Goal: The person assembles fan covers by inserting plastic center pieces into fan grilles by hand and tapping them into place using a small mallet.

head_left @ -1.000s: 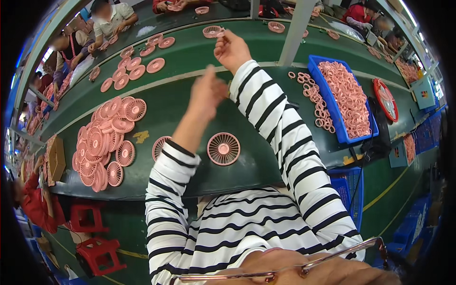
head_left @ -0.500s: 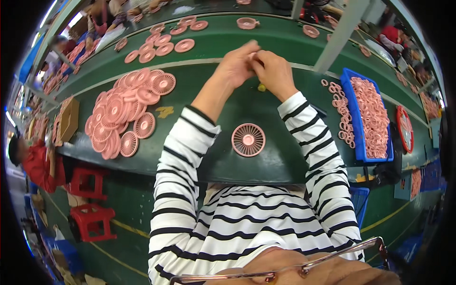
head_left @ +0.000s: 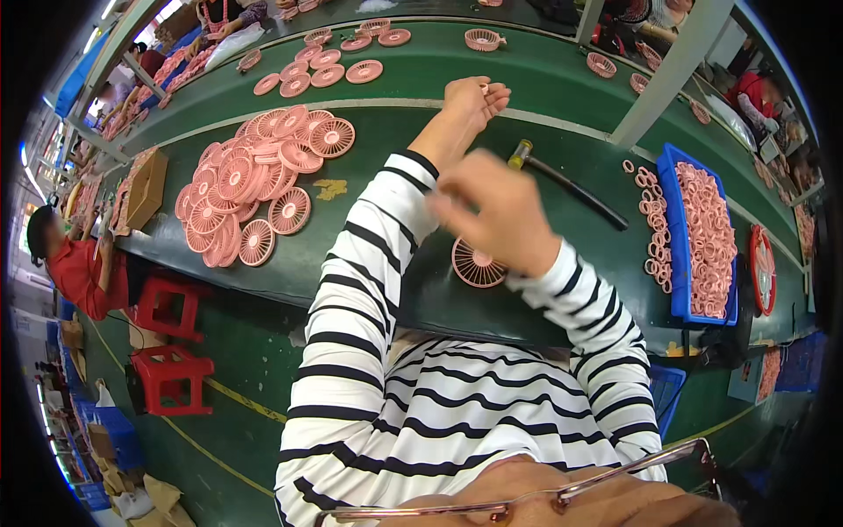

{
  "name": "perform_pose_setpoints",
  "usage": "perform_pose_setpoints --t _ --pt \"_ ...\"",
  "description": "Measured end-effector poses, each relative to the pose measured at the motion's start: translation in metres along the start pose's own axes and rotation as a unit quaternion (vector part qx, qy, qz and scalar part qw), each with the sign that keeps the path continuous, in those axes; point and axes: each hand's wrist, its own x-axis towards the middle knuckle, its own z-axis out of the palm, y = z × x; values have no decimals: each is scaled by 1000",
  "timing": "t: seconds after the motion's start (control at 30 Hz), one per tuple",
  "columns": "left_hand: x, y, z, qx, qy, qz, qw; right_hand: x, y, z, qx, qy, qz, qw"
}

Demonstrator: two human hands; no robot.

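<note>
A round pink plastic grille (head_left: 475, 267) with thin radiating spokes lies flat at the near centre, its far right part hidden. Farther off, a small pale pink piece (head_left: 484, 89) shows, its shape too small to tell.

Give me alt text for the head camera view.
A blurred right hand partly hides a pink spoked disc on a dark green table; the left hand is farther out. Left is a disc pile; right, a hammer and blue tray of pink rings.
</note>
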Motion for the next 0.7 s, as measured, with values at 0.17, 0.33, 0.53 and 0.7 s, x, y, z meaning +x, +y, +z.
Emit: perform_pose_setpoints --t 0.17,0.33,0.53,0.7 --pt "9 1 1 8 21 3 1000 -17 8 23 -75 -79 35 993" --pt "18 -9 -2 66 9 3 998 -14 27 9 374 -133 258 881" --pt "146 -48 -47 675 -37 195 711 34 58 12 618 150 394 663" --pt "151 -114 -14 710 -91 222 663 35 187 -19 -128 200 319 918"
